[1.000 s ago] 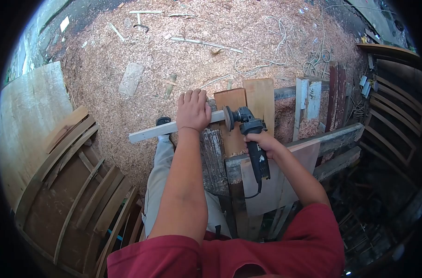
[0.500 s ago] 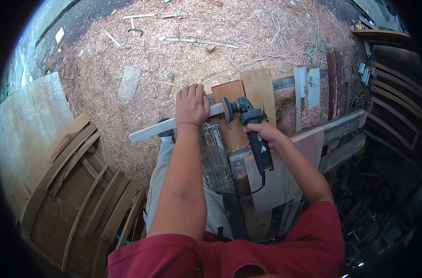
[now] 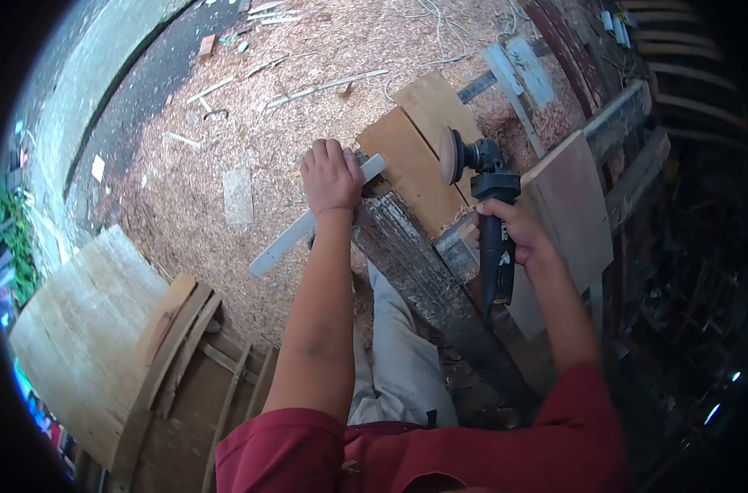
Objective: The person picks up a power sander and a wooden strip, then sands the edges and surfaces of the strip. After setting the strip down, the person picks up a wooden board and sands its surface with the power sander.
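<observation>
My left hand is wrapped over a narrow pale wood strip near its right end, where a short piece sticks out beyond the fingers. The strip slants from lower left to upper right, its right end by the top of a rough, weathered beam. In my right hand is a black angle grinder, the fingers closed round its body. Its round sanding disc faces left, apart from the strip, and overlaps the flat brown boards in this view.
Wood shavings cover the ground ahead, with loose sticks and a pale cord. A plywood sheet and curved wooden frame pieces lie at lower left. A thin panel leans on the rail at right.
The grinder has moved right, so its disc, earlier at the strip's right end, is now apart from it. My left hand keeps its hold on the strip. The whole view has turned.
</observation>
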A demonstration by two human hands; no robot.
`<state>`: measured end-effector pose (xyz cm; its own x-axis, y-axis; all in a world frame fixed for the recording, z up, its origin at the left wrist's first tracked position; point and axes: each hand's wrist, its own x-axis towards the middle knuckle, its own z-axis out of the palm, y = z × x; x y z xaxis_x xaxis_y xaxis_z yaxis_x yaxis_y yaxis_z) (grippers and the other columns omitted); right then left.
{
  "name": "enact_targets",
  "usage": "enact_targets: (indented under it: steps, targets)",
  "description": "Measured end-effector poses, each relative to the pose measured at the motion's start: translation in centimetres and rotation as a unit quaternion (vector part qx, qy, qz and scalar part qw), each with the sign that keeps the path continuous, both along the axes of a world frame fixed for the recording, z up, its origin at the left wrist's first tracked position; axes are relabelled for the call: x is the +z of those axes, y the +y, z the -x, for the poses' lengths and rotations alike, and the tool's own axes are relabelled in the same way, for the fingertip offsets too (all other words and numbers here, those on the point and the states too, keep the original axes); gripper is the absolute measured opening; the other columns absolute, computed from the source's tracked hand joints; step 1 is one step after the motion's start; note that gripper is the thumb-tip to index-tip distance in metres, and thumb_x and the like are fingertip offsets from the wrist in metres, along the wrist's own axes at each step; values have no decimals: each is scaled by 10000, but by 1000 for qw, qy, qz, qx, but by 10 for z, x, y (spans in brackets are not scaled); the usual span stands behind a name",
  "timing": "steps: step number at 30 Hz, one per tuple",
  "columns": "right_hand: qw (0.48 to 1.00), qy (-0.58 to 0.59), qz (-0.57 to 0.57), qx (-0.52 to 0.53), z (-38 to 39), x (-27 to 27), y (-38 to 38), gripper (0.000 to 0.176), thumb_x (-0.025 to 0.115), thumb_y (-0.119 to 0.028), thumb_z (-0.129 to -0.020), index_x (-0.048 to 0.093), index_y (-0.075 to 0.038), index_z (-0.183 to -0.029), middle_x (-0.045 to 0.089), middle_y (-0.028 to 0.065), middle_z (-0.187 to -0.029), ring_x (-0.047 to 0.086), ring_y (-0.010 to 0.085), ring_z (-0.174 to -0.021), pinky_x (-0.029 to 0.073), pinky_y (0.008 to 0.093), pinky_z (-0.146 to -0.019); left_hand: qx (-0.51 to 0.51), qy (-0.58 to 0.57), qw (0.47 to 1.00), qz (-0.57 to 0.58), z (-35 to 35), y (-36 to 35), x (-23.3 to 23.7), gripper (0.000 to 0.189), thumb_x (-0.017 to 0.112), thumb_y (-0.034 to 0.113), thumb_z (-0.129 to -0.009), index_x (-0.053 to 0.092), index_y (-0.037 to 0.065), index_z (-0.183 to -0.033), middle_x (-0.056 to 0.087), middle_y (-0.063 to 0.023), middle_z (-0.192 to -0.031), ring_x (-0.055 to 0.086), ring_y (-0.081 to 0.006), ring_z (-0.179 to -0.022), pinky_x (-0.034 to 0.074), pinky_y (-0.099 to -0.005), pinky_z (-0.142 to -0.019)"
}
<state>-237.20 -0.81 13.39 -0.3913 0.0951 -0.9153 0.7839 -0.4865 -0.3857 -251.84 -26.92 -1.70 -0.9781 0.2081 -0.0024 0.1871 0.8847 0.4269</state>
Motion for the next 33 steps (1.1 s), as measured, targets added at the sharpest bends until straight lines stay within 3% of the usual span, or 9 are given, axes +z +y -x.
enact_targets:
  steps: [3, 9, 14, 18, 21, 24, 25, 28, 33]
  targets:
    - [998, 45, -5, -47, -41, 14, -17, 196, 731, -171, -886, 651, -25, -990, 677, 97, -816, 707, 219, -694, 623, 401, -647, -53, 33, 998, -23, -6, -7, 7, 350, 609, 436, -984, 593, 90, -1032, 582, -119, -1074, 568, -319, -1075, 376, -482, -1039]
    - [985, 68, 3, -156, -126, 22, -66, 189, 727, -164, -889, 646, -22, -984, 689, 108, -828, 707, 227, -686, 625, 408, -646, -308, 83, 944, -87, -19, -30, 20, 662, 755, 696, -781, 646, 140, -1124, 573, -77, -1115, 547, -289, -1167, 272, -551, -1097]
    - [968, 92, 0, -232, -194, 29, -102, 202, 729, -177, -890, 644, -28, -996, 696, 111, -841, 709, 237, -699, 626, 422, -668, -550, 67, 832, -14, -12, -35, 14, 559, 810, 637, -735, 726, 170, -1029, 589, -60, -1194, 539, -287, -1233, 320, -585, -1119]
    - [958, 106, -17, -266, -245, 45, -115, 225, 723, -227, -900, 642, -40, -995, 696, 97, -848, 706, 240, -732, 622, 430, -722, -685, 128, 717, -14, -17, -43, 7, 464, 788, 567, -803, 716, 157, -1009, 631, -45, -1191, 561, -265, -1237, 384, -493, -1110]
    - [946, 120, -37, -298, -281, 70, -120, 247, 732, -238, -893, 635, -49, -1018, 696, 93, -854, 706, 242, -733, 621, 433, -717, -644, 119, 752, 73, -25, -62, 0, 430, 752, 481, -896, 655, 150, -1153, 659, -76, -1106, 650, -301, -1094, 486, -500, -978]
    - [923, 161, -94, -337, -317, 106, -127, 271, 743, -240, -883, 624, -57, -1045, 695, 93, -862, 705, 243, -732, 618, 441, -702, -403, 7, 915, -34, -44, -90, 48, 324, 672, 365, -1024, 559, 115, -1194, 662, -87, -950, 703, -271, -782, 577, -438, -723]
    - [912, 176, -114, -352, -326, 120, -134, 280, 746, -239, -879, 620, -59, -1054, 695, 93, -864, 704, 243, -731, 617, 444, -697, -340, -62, 924, -164, -48, -98, 71, 305, 654, 346, -1044, 543, 107, -1197, 662, -91, -911, 677, -244, -702, 561, -409, -647]
    - [875, 209, -189, -394, -358, 173, -161, 267, 754, -197, -887, 620, -56, -1070, 674, 85, -859, 697, 247, -716, 601, 428, -664, -131, -208, 818, -519, -87, -126, 189, 165, 566, 233, -1112, 506, 90, -1168, 608, -47, -721, 598, -130, -517, 505, -278, -464]
    - [820, 253, -283, -428, -409, 226, -197, 308, 763, -204, -884, 602, -85, -1119, 672, 61, -883, 696, 224, -722, 601, 410, -662, -63, -288, 647, -703, -74, -180, 307, 525, 393, 589, -1123, 524, 100, -1260, 489, 12, -747, 442, -86, -515, 388, -231, -438]
